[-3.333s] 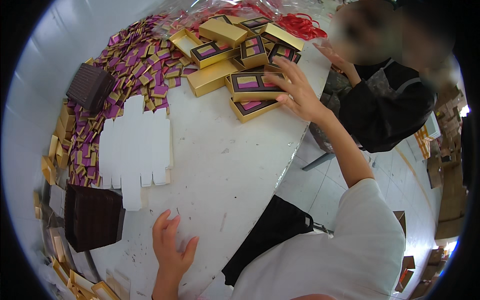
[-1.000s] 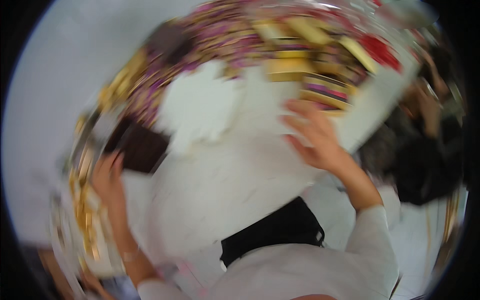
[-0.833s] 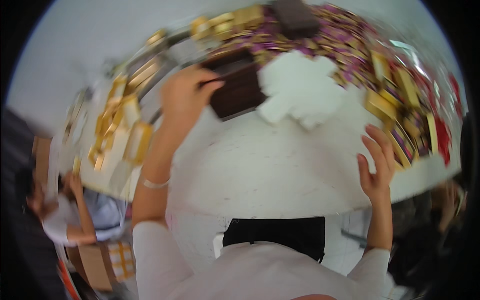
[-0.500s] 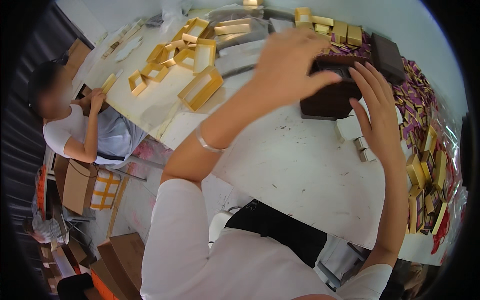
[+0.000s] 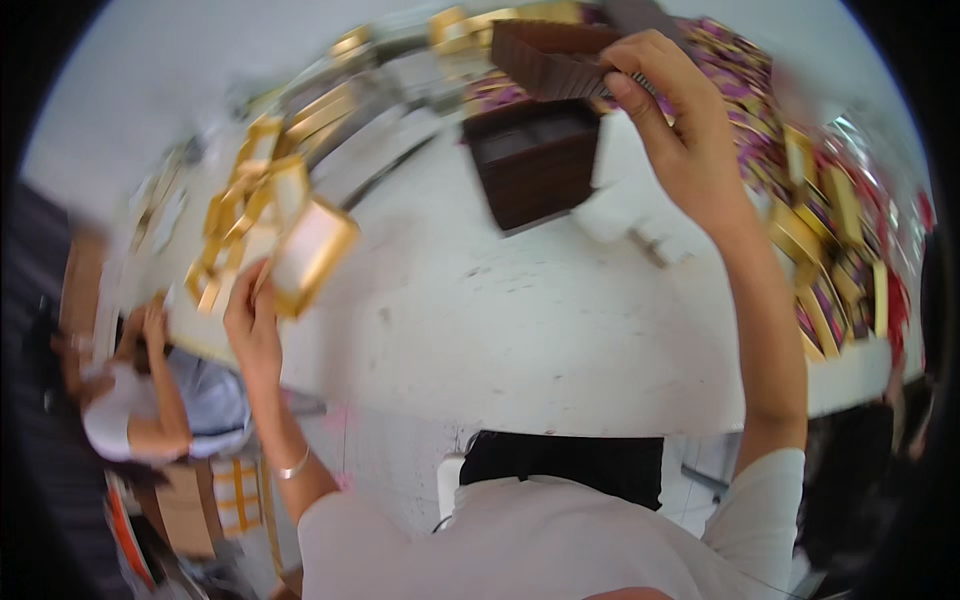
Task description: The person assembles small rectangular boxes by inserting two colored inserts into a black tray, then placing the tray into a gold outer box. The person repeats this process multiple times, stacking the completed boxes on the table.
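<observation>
My right hand [image 5: 682, 135] is closed on the rim of a dark brown ribbed tray [image 5: 545, 62], pinched between thumb and fingers and held up over the back of the table. Below that tray stands a dark brown box [image 5: 540, 170], its top uncovered and its inside dark. Out to the left, my left hand [image 5: 255, 325] pinches the near left edge of a gold open box [image 5: 318, 250] with a pale inside. That box sits in front of a heap of similar gold box frames [image 5: 240, 205]. Motion blurs both hands slightly.
White blocks [image 5: 625, 205] lie beside the brown box. Purple and gold wrapped pieces [image 5: 745, 100] spread along the back right, with filled gold boxes [image 5: 825, 260] nearer on the right. A co-worker [image 5: 135, 400] sits at the table's left end, near cartons [image 5: 185, 510].
My left hand has swung from the brown box over to the gold boxes and gripped one. My right hand has lifted a brown ribbed tray. The view has turned.
</observation>
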